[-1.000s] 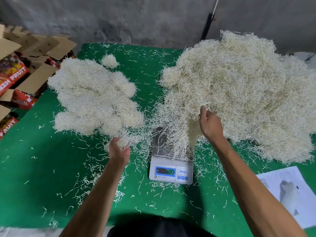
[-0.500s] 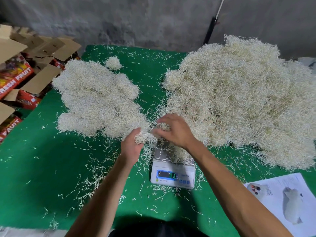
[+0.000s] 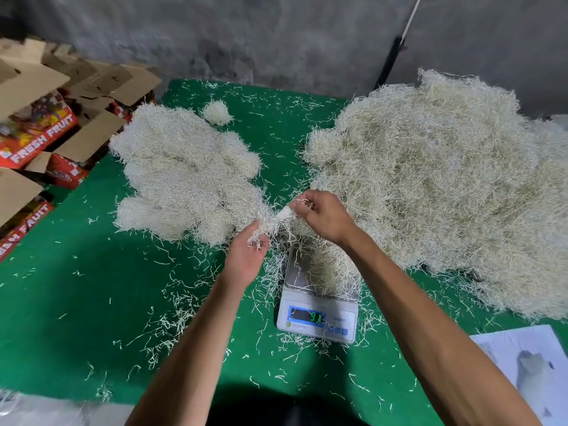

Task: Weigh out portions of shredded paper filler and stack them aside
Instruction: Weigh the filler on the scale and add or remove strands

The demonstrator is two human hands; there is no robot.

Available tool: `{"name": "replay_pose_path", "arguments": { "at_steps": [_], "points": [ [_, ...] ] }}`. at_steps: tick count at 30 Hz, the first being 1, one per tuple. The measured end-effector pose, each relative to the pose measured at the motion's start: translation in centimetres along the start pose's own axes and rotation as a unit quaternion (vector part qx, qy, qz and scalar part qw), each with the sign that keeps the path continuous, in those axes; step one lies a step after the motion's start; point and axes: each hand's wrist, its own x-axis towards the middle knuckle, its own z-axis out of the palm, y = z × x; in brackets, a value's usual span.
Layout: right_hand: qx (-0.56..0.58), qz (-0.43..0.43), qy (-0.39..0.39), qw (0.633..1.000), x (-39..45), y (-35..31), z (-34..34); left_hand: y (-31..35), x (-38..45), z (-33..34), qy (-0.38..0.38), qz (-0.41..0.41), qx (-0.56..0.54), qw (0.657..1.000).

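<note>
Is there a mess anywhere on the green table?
Yes. Loose paper shreds lie scattered over the green cloth, thickest beside the scale. Some filler spills over the scale's right edge instead of sitting fully on its pan.

Two filler heaps (image 3: pixel 184 176), one scale (image 3: pixel 316 321)

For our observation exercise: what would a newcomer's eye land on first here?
The huge loose heap of shredded paper fills the green table's right side, opposite the rounded weighed portions on the left. Between them, both hands pull a tuft above the digital scale.
</note>
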Motion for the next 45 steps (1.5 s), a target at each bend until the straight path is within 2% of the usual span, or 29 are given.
{"name": "replay_pose_path", "arguments": {
  "at_steps": [1,2,3,4,5,6,7,8,10,14,17,20,23,25,28,29,31,33,34,36,38,39,41,42,43,44,45],
  "points": [
    [0.007,0.002,-0.002,1.0,-0.1,-0.4,0.0,0.2,0.1,0.0,0.009,-0.009,-0.037,0.999],
    [0.007,0.002,0.002,1.0,-0.2,-0.7,0.0,0.3,0.3,0.1,0.024,-0.012,-0.026,0.999],
    [0.011,0.002,0.018,1.0,-0.3,-1.1,-0.1,0.3,0.1,0.2,0.043,0.006,0.044,0.998],
    [0.029,0.002,0.047,0.998,-0.4,-1.4,-0.5,0.3,-0.1,-0.1,0.073,0.04,0.199,0.976],
    [0.053,0.002,0.087,0.995,-0.4,-1.7,-1.2,0.2,-0.2,-1.3,0.118,0.069,0.376,0.916],
    [0.075,0.002,0.128,0.989,-0.2,-1.9,-2.4,0.0,-0.3,-2.7,0.166,0.097,0.532,0.825],
    [0.089,0.0,0.158,0.983,0.0,-2.2,-4.0,-0.1,-0.4,-4.2,0.19,0.101,0.609,0.763],
    [0.097,-0.005,0.175,0.98,0.2,-2.5,-5.7,-0.2,-0.8,-5.6,0.191,0.095,0.65,0.73],
    [0.098,-0.019,0.192,0.976,0.1,-2.9,-8.5,-0.4,-1.0,-7.6,0.185,0.092,0.671,0.712],
    [0.107,-0.04,0.191,0.975,-0.9,-3.2,-10.1,-0.3,-1.6,-9.5,0.208,0.094,0.631,0.741],
    [0.08,-0.011,0.191,0.978,-1.7,-1.6,-9.3,0.1,-2.0,-10.0,0.243,0.091,0.596,0.76],
    [-0.037,0.077,0.103,0.991,-2.8,2.0,-7.8,0.3,-1.5,-10.4,0.322,0.063,0.512,0.794],
    [-0.15,0.151,0.0,0.977,-4.1,4.9,-6.5,0.7,-1.2,-11.5,0.371,0.033,0.446,0.814],
    [-0.157,0.163,0.02,0.974,-4.7,6.0,-6.2,0.9,-0.8,-12.7,0.361,0.023,0.353,0.863],
    [-0.154,0.143,0.131,0.969,-5.0,6.5,-6.3,1.6,-0.4,-11.3,0.341,0.014,0.121,0.932],
    [-0.15,0.135,0.158,0.967,-5.0,6.5,-6.3,1.5,-0.6,-11.0,0.317,0.006,0.127,0.94],
    [-0.145,0.122,0.18,0.965,-4.8,6.4,-6.3,1.7,-0.4,-10.5,0.318,0.044,0.176,0.93],
    [-0.146,0.117,0.182,0.965,-4.6,6.2,-6.2,2.0,-0.2,-10.3,0.355,0.109,0.235,0.898],
    [-0.146,0.117,0.182,0.965,-4.5,6.1,-6.1,2.0,0.1,-10.4,0.381,0.086,0.204,0.898],
    [-0.149,0.113,0.191,0.964,-4.5,6.0,-5.9,1.8,0.4,-10.9,0.365,0.101,0.164,0.911],
    [-0.152,0.108,0.2,0.962,-4.6,6.2,-5.7,1.7,0.1,-10.6,0.36,0.097,0.23,0.899],
    [-0.155,0.108,0.2,0.961,-4.7,6.3,-5.7,1.6,-0.4,-10.3,0.359,0.113,0.297,0.877],
    [-0.159,0.111,0.196,0.961,-4.9,6.5,-5.8,1.1,0.0,-10.6,0.345,0.122,0.26,0.894],
    [-0.16,0.113,0.194,0.961,-5.0,6.5,-5.9,0.9,0.7,-10.3,0.324,0.114,0.192,0.919],
    [-0.16,0.114,0.192,0.961,-5.1,6.6,-6.0,0.7,0.2,-9.7,0.282,0.096,0.183,0.937],
    [-0.159,0.115,0.192,0.961,-5.2,6.7,-6.0,0.4,-0.1,-9.2,0.259,0.085,0.202,0.941],
    [-0.156,0.116,0.193,0.962,-5.3,6.8,-6.0,0.4,0.0,-9.1,0.267,0.078,0.22,0.935]
  ]
}}
